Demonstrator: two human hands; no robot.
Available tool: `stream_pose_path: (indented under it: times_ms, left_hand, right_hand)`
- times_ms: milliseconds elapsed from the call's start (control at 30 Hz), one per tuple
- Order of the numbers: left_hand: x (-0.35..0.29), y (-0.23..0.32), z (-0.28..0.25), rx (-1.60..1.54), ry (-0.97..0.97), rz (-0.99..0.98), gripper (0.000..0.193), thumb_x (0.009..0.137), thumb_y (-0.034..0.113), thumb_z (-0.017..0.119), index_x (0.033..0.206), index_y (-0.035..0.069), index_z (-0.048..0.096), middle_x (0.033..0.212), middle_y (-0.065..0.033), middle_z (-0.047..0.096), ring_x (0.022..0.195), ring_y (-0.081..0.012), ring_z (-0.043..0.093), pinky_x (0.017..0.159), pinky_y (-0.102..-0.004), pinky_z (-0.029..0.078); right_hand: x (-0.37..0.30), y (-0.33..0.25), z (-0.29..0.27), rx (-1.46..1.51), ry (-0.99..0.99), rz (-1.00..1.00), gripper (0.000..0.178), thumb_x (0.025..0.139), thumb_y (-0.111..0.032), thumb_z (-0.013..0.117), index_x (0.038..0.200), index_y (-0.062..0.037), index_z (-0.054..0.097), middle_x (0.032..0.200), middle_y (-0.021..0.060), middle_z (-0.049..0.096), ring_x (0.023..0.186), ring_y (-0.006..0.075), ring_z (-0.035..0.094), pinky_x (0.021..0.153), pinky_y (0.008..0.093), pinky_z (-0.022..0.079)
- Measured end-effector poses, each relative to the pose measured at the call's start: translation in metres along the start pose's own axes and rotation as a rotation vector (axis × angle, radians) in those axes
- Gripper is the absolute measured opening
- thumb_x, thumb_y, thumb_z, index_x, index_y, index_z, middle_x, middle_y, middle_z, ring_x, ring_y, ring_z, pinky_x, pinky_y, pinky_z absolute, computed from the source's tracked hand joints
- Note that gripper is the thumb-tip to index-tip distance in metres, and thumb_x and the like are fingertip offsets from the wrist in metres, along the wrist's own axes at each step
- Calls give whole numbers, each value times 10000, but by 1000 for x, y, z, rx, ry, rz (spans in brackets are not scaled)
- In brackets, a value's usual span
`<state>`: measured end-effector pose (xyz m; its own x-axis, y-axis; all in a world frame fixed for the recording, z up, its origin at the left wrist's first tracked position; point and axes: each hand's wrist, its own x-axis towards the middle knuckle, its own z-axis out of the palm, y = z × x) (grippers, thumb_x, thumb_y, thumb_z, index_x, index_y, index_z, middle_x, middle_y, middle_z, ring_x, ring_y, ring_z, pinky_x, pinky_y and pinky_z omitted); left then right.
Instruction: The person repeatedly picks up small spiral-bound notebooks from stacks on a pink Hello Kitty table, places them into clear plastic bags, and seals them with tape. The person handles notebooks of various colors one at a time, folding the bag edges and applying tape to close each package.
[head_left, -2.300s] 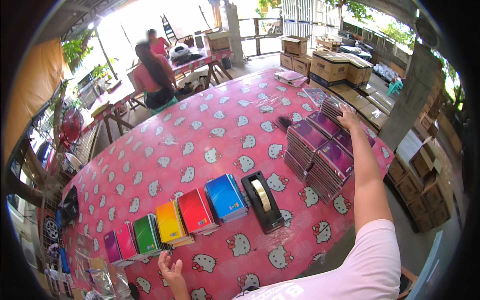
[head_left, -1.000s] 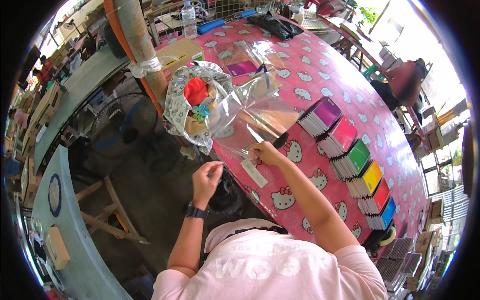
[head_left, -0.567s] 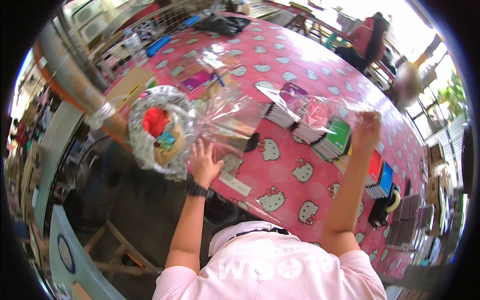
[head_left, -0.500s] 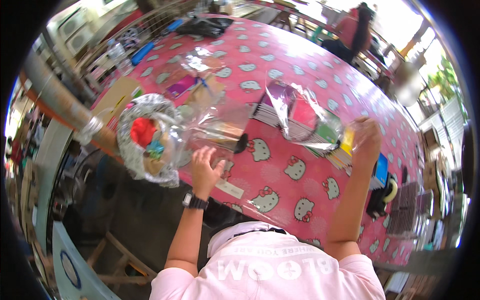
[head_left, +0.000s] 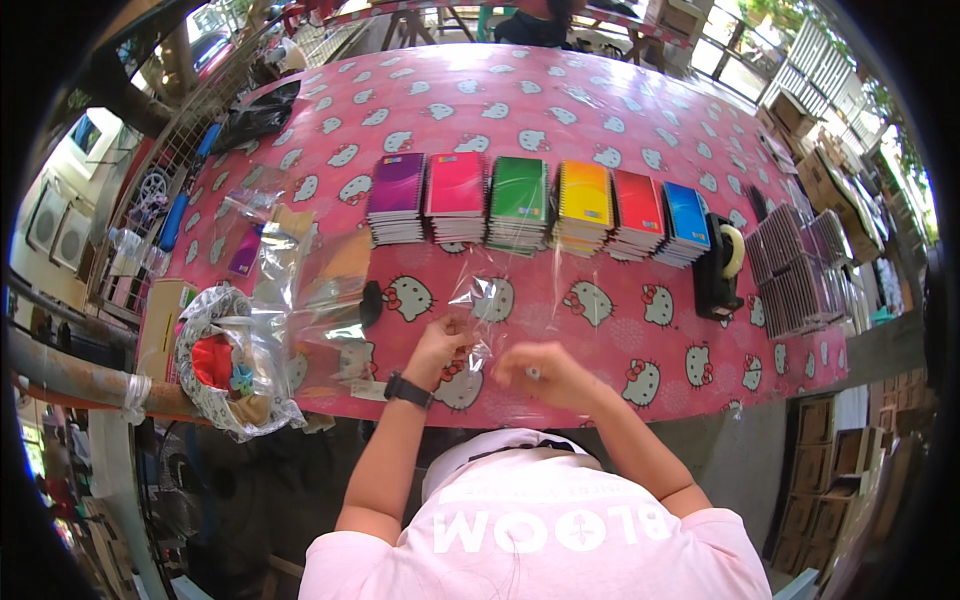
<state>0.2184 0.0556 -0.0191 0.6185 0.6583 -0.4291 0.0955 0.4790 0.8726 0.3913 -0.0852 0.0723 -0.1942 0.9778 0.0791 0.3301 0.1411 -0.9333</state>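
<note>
My left hand (head_left: 445, 345) pinches a clear plastic bag (head_left: 480, 295) above the near middle of the table. Close on its right is my right hand (head_left: 545, 372), its fingers curled toward the plastic; their tips are partly hidden, and what they hold cannot be made out. The thin sheet reaches away from me toward a row of spiral notebook stacks. From left to right these are purple (head_left: 398, 185), pink (head_left: 455, 185), green (head_left: 519, 190), yellow (head_left: 585, 195), red (head_left: 637, 203) and blue (head_left: 685, 212).
Right of the stacks stands a black tape dispenser (head_left: 718, 270), then bundled notebooks (head_left: 790, 275). At left are a cloth-lined basket (head_left: 205, 325), clear plastic packaging (head_left: 325, 290) and a cardboard box (head_left: 165, 320). A black bag (head_left: 260, 118) lies at the far left of the pink table cover (head_left: 540, 85).
My right hand has come back from the yellow notebooks to beside my left. The plastic has moved off the stacks toward me, and my left hand now grips it. The view has turned.
</note>
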Motion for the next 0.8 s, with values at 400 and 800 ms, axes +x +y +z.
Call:
stream_pose_path:
  times_ms: [400,800]
  left_hand:
    - [8,-11,-38,500,674,160,188,779,62,614,952,-10,626,738,-100,659,705,-152,629,609,-282,505]
    - [6,-27,95,1494,469,616,583,835,329,583,1347,114,408,1445,-121,324,1347,-336,253,1048,-565,227]
  right_hand:
    - [-54,77,-43,-728,62,266,333,730,-198,670,1038,-95,597,1144,99,525,1082,293,486,836,474,457]
    - [-40,96,-47,-768,407,59,402,761,-234,659,1126,-95,560,1217,112,506,1151,326,435,931,480,381]
